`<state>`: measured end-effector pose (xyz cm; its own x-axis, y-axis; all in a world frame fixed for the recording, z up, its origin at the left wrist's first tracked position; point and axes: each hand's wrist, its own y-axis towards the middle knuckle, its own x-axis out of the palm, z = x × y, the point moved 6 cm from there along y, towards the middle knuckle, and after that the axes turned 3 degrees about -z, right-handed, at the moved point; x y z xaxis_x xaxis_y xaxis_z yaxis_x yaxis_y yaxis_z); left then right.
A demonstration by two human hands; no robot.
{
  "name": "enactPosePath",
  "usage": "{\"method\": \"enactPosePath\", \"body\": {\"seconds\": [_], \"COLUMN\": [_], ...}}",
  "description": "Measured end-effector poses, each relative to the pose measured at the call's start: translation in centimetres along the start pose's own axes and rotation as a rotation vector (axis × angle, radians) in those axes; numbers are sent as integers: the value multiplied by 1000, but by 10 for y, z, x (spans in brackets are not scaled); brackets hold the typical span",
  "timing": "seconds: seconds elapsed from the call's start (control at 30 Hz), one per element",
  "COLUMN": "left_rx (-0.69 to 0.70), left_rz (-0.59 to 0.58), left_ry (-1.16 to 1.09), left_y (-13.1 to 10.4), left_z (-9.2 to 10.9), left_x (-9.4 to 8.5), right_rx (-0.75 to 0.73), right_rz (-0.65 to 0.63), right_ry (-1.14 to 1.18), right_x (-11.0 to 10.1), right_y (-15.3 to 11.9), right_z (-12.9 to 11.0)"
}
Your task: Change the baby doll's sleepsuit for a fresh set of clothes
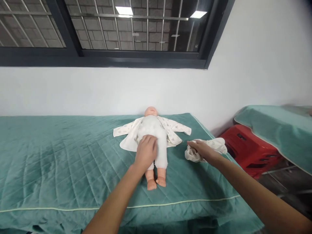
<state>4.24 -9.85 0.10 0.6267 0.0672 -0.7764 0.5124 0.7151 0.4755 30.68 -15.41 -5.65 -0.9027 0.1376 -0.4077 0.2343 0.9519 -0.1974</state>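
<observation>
A baby doll in a white, fluffy-looking body suit lies on its back, its bare feet toward me. Beneath its torso a white patterned baby jacket is spread out, the front parted and both sleeves out to the sides. My left hand rests on the doll's lower belly and hip, fingers lightly bent and lying over it. To the doll's right, my right hand has its fingers closed on a bunched white patterned baby garment, which lies on the bed cover; its exact kind cannot be made out.
A green quilted cover lies over the bed, with its edge running down at the right. Beyond that edge stand red plastic stools and another green-covered surface. A white wall and barred window are behind.
</observation>
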Motion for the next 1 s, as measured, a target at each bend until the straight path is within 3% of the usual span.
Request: {"method": "enactPosePath", "body": {"seconds": [0.13, 0.27, 0.4, 0.5, 0.63, 0.77, 0.9, 1.0], "left_rx": [119, 120, 252, 283, 162, 1, 40, 72], "left_rz": [-221, -282, -174, -62, 11, 160, 269, 277], "left_ry": [-46, -377, -297, -146, -163, -391, -433, -437], "left_y": [30, 34, 28, 29, 37, 40, 41, 43], "left_z": [41, 81, 114, 122, 111, 98, 118, 134], "left_x": [22, 13, -25, -53, -85, -135, -182, -202], "right_rx": [-43, -38, -94, -173, -317, -511, -684, -807], "right_rz": [-253, -201, -178, -163, -135, -261, -273, -334], "right_ry": [73, 252, 373, 318, 176, -140, -345, -301], "right_x": [5, -4, -6, -2, -8, -24, -31, -13], "right_y": [-34, -48, -47, -46, -57, -76, -100, -124], "right_z": [-26, -64, -117, -158, -209, -255, -291, -309]}}
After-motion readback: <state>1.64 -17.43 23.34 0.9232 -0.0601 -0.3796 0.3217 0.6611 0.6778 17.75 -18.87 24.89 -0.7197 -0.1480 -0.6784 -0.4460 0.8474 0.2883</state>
